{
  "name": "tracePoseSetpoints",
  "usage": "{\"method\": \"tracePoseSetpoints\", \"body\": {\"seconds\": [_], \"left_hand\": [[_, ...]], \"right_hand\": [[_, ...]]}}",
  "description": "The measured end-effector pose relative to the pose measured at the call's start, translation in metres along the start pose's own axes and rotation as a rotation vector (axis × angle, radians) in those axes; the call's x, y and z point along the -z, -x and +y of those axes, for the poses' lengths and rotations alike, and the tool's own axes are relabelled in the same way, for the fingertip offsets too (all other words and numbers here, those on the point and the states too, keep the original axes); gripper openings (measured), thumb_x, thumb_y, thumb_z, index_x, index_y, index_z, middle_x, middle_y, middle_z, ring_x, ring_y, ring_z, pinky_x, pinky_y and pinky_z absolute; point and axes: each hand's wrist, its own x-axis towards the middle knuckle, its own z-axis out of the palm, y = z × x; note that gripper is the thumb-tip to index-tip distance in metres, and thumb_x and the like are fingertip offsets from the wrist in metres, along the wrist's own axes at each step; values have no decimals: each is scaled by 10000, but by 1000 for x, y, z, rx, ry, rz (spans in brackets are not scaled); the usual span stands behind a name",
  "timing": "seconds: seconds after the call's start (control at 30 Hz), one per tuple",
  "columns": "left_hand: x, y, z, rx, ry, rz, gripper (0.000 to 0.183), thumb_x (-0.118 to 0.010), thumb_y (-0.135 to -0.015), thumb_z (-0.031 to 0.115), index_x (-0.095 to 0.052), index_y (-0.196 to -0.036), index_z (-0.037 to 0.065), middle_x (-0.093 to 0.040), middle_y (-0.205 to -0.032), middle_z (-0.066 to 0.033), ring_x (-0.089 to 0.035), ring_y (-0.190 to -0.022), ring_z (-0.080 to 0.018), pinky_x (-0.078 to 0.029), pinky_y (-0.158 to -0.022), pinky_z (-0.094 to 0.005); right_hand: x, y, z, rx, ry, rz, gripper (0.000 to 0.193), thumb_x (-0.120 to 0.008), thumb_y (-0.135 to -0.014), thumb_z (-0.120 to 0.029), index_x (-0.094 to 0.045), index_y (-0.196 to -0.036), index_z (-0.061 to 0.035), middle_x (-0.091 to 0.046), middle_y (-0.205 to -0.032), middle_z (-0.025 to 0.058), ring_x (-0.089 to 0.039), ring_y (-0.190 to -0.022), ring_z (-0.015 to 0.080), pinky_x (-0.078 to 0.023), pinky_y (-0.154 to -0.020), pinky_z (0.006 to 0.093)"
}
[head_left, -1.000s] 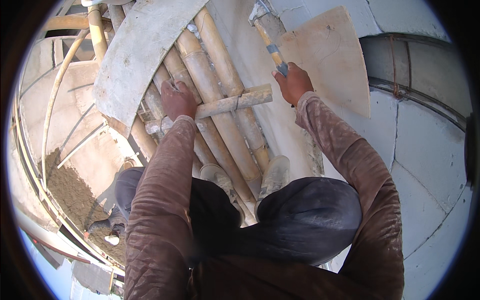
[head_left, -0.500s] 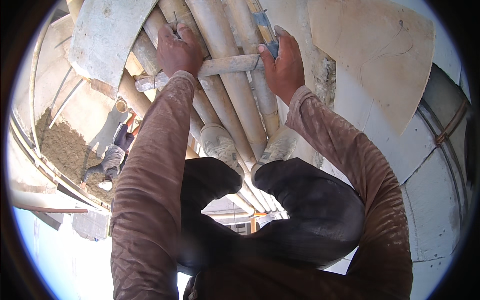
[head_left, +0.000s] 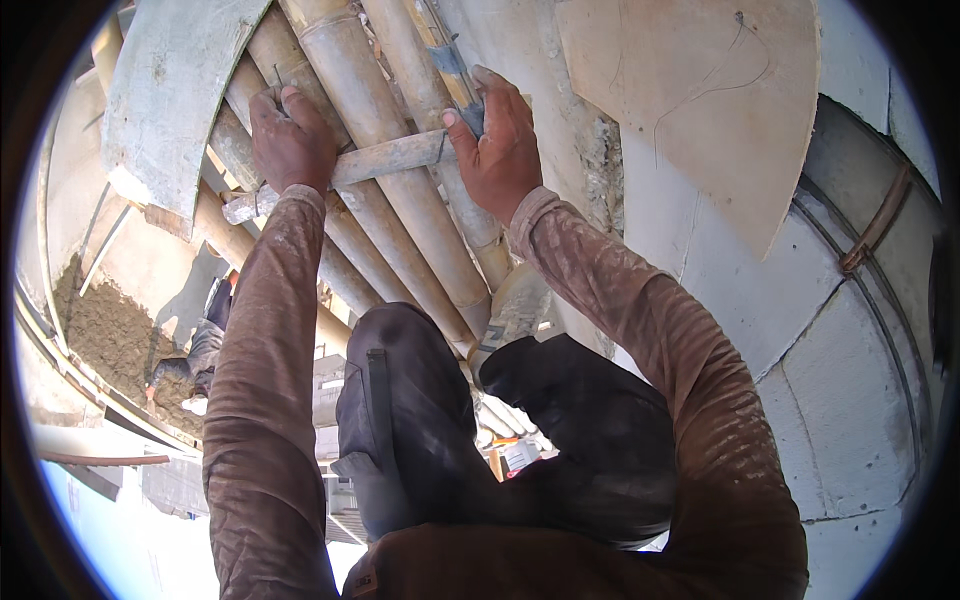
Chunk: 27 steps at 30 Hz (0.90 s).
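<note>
My left hand [head_left: 292,142] is curled down over the round bamboo poles [head_left: 365,85], just above a short crosspiece [head_left: 390,159]. What its fingers close on is hidden; a thin spike like a nail or wire sticks up beside them. With thumb and fingers on either side, my right hand [head_left: 497,150] grips a narrow split bamboo strip [head_left: 440,42] with blue wrapping, at the crosspiece's right end. Dusty brown sleeves cover both arms. One light shoe [head_left: 515,305] shows on the poles. My left knee [head_left: 400,345] is raised in front of the other foot.
A grey sheet [head_left: 170,95] lies at the upper left, a tan board [head_left: 700,110] at the upper right. Pale blocks [head_left: 850,370] and dark bent rods [head_left: 880,290] line the right. Lower left, another person [head_left: 200,355] bends near wet mortar [head_left: 115,315].
My left knee has come up and its shoe has left view. Both hands keep their places on the bamboo, while the whole scene has shifted left in the picture.
</note>
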Motion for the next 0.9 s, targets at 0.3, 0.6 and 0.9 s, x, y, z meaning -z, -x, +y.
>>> {"method": "tracePoseSetpoints", "body": {"seconds": [0.3, 0.6, 0.9], "left_hand": [[-2, 1, 1, -76, 42, 80, 313, -472, -955, 333, -600, -1018, 54, -664, -1035, -233, -623, -964, -442, -468, -831, -503], [15, 58, 2, -218, 454, 177, 298, -473, -1020, 270, -575, -1005, -10, -644, -931, -193, -618, -851, -309, -480, -787, -397], [-69, 211, 128, 48, 831, -827, 224, -602, -955, 210, -624, -985, -10, -662, -787, -137, -617, -700, -258, -486, -687, -354]], "right_hand": [[4, -4, -1, -67, -27, -10, 445, -629, -929, -237, -516, -1250, 49, -585, -1156, 222, -565, -1064, 387, -438, -936, 442], [95, 1, 2, -270, -105, -100, 369, -620, -948, -293, -536, -920, 65, -651, -886, 230, -664, -770, 376, -534, -729, 412], [183, 9, 12, -414, 72, -226, 355, -608, -972, -335, -591, -943, 18, -643, -713, 86, -653, -564, 177, -498, -550, 314]]}}
